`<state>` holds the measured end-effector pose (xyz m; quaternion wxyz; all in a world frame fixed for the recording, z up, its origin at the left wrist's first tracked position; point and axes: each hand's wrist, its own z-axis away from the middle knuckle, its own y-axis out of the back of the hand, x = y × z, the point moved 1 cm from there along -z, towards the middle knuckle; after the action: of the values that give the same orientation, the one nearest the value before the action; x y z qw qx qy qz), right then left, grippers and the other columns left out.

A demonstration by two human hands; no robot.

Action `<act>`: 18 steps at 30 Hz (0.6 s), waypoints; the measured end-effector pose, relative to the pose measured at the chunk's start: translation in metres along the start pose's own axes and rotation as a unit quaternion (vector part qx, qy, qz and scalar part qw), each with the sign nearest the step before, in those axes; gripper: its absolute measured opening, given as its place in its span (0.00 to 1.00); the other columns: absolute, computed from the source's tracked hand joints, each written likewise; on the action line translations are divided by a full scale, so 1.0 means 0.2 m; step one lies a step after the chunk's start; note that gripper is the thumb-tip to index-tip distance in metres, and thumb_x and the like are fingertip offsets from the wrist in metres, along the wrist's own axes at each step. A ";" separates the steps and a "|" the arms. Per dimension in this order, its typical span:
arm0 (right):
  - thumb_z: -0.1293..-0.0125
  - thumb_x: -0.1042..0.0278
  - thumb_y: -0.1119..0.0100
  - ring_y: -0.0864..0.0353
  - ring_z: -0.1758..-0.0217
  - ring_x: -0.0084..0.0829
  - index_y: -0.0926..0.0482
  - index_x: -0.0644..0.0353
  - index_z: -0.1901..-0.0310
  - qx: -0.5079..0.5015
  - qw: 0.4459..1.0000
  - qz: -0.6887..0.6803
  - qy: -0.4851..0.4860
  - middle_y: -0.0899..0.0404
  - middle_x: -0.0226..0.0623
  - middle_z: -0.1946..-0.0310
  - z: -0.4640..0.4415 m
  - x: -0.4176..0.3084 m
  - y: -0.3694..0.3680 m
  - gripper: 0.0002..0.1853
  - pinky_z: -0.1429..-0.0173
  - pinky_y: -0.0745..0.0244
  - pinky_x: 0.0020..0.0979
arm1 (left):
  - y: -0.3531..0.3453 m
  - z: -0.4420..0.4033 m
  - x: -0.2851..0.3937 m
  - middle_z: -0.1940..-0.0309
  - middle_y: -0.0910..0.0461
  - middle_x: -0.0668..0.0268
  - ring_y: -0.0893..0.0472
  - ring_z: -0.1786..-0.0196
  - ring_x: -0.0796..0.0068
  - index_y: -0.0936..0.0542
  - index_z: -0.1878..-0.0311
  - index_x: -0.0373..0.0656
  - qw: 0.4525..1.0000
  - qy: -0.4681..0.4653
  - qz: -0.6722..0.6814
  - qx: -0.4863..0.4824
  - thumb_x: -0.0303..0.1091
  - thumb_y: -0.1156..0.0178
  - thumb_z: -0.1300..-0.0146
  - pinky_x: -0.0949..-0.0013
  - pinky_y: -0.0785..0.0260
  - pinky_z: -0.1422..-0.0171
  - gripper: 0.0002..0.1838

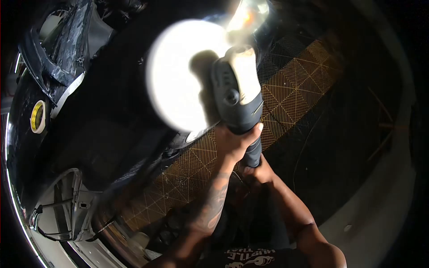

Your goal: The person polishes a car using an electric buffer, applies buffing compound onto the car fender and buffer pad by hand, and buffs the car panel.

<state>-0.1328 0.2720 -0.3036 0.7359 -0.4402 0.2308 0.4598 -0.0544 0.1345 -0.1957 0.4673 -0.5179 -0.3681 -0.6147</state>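
Observation:
A power polisher (239, 91) with a dark body and a pale top stands out at the centre, its large round white pad (178, 76) against the black car panel (107, 120). My left hand (234, 142) is wrapped round the polisher's body, just below its widest part. Farther back, my right hand (259, 172) grips the rear of the handle. The pad is very bright, and the tool's shadow falls across it.
A roll of yellow tape (38, 117) lies on the car at the left. A lit headlight (250, 18) shows at the top. An open car door (67, 201) is at the lower left. Patterned floor tiles (295, 89) and a cable (304, 147) are at the right.

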 end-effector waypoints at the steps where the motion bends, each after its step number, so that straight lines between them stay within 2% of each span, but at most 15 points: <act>1: 0.51 0.70 0.25 0.21 0.65 0.28 0.28 0.64 0.49 -0.010 1.000 -0.001 -0.018 0.19 0.34 0.65 0.00 -0.01 0.02 0.27 0.56 0.22 0.33 | -0.03 -0.02 0.00 0.57 0.16 0.61 0.16 0.58 0.71 0.20 0.51 0.35 1.000 0.000 -0.001 0.000 0.36 0.24 0.51 0.65 0.23 0.49 0.25; 2: 0.50 0.70 0.25 0.21 0.65 0.29 0.28 0.64 0.49 -0.021 0.999 -0.002 -0.037 0.19 0.34 0.64 0.02 -0.03 0.05 0.28 0.56 0.22 0.32 | -0.05 -0.03 0.00 0.57 0.17 0.61 0.17 0.58 0.72 0.20 0.50 0.35 0.999 -0.037 0.006 0.007 0.36 0.25 0.51 0.65 0.23 0.49 0.26; 3: 0.49 0.71 0.28 0.21 0.65 0.26 0.26 0.64 0.51 -0.009 0.999 0.007 -0.039 0.19 0.33 0.66 0.04 -0.06 0.03 0.24 0.57 0.23 0.31 | -0.05 -0.03 0.00 0.57 0.17 0.61 0.17 0.58 0.72 0.20 0.49 0.35 0.997 -0.075 0.011 0.015 0.37 0.25 0.50 0.66 0.23 0.50 0.26; 4: 0.49 0.71 0.28 0.21 0.65 0.26 0.26 0.64 0.51 -0.011 0.999 0.006 -0.039 0.19 0.33 0.66 0.05 -0.05 0.02 0.24 0.57 0.23 0.31 | -0.04 -0.01 0.01 0.57 0.17 0.61 0.17 0.58 0.72 0.20 0.49 0.35 0.997 -0.074 0.009 0.016 0.37 0.25 0.50 0.66 0.23 0.50 0.26; 6: 0.49 0.73 0.31 0.22 0.66 0.24 0.23 0.63 0.56 -0.063 0.998 0.005 -0.017 0.19 0.30 0.68 0.08 -0.05 0.00 0.18 0.59 0.24 0.29 | 0.00 0.07 0.02 0.57 0.18 0.61 0.18 0.59 0.73 0.21 0.49 0.35 0.999 -0.026 0.022 0.042 0.37 0.26 0.50 0.66 0.23 0.50 0.26; 8: 0.51 0.72 0.29 0.23 0.68 0.22 0.19 0.62 0.62 -0.076 0.995 0.025 -0.055 0.19 0.28 0.70 0.11 -0.05 -0.05 0.14 0.60 0.24 0.29 | 0.09 0.16 0.01 0.56 0.19 0.60 0.18 0.59 0.71 0.26 0.44 0.34 0.996 -0.049 -0.046 0.052 0.36 0.27 0.50 0.66 0.23 0.50 0.31; 10: 0.53 0.70 0.27 0.21 0.68 0.25 0.18 0.64 0.61 -0.098 0.983 0.139 -0.067 0.17 0.32 0.69 0.14 -0.09 -0.11 0.16 0.59 0.23 0.31 | 0.19 0.27 -0.05 0.56 0.19 0.58 0.18 0.57 0.68 0.27 0.42 0.33 0.994 -0.058 -0.041 0.082 0.36 0.28 0.49 0.64 0.22 0.48 0.32; 11: 0.54 0.68 0.26 0.18 0.67 0.28 0.17 0.66 0.61 -0.110 0.967 0.221 -0.055 0.15 0.37 0.69 0.13 -0.03 -0.11 0.18 0.57 0.22 0.33 | 0.23 0.33 -0.07 0.56 0.19 0.57 0.18 0.56 0.66 0.28 0.42 0.33 0.992 -0.059 -0.016 0.110 0.36 0.28 0.48 0.62 0.22 0.47 0.32; 12: 0.56 0.67 0.25 0.15 0.65 0.33 0.17 0.68 0.60 -0.128 0.967 0.216 -0.040 0.14 0.43 0.68 0.14 -0.06 -0.14 0.20 0.54 0.21 0.36 | 0.25 0.37 -0.05 0.55 0.20 0.55 0.18 0.55 0.64 0.28 0.42 0.32 0.992 -0.051 0.011 0.115 0.36 0.29 0.47 0.59 0.22 0.46 0.32; 14: 0.57 0.66 0.25 0.14 0.63 0.36 0.16 0.68 0.61 -0.138 0.958 0.248 -0.033 0.14 0.45 0.67 0.15 -0.12 -0.18 0.21 0.53 0.21 0.37 | 0.28 0.43 -0.04 0.53 0.20 0.52 0.18 0.53 0.62 0.30 0.40 0.31 0.988 -0.060 0.056 0.134 0.35 0.31 0.46 0.56 0.22 0.44 0.32; 18: 0.58 0.66 0.25 0.14 0.63 0.40 0.17 0.69 0.60 -0.143 0.954 0.259 -0.040 0.13 0.47 0.66 0.12 -0.12 -0.14 0.22 0.52 0.21 0.38 | 0.24 0.42 -0.02 0.54 0.20 0.52 0.18 0.53 0.62 0.31 0.39 0.31 0.983 -0.077 0.077 0.148 0.34 0.31 0.46 0.56 0.22 0.43 0.33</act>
<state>-0.1207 0.2768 -0.2615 0.5297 -0.4468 0.2392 0.6801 0.0156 0.1994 -0.1844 0.5552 -0.5156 -0.4492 -0.4734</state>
